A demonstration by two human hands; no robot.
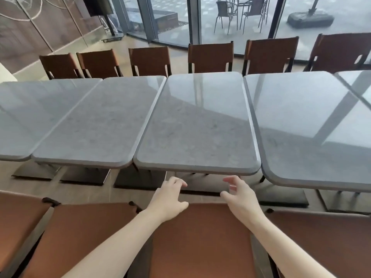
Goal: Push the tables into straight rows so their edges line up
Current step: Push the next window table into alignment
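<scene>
- Head view, nearest first: brown leather chair seats fill the bottom edge, the middle chair seat (200, 237) lying under both bare forearms.
- Left hand (169, 195) reaches forward above the chair's front edge, fingers loosely curled and holding nothing — its fingertips hang just short of the near edge of the middle bench (197, 125), not touching it.
- Right hand (240, 195) mirrors it, fingers spread and relaxed, thumb pointing inward, also empty and just below that same edge.
- Dark flat pedestal bases (138, 180) stand on the tan floor beneath the bench tops.
- Grey stone-look bench tops run side by side across the frame: the middle bench, a left bench (96, 125) touching it along one long side, a far-left bench (30, 115), and a right bench (313, 125) close beside the middle one.
- Near edges are not level — the right bench's front edge sits closer to the person than the middle bench's.
- Beyond the row, a line of brown chairs (210, 58) faces the benches.
- Farthest back, glass walls (234, 21) show an outdoor terrace with dark metal chairs.
</scene>
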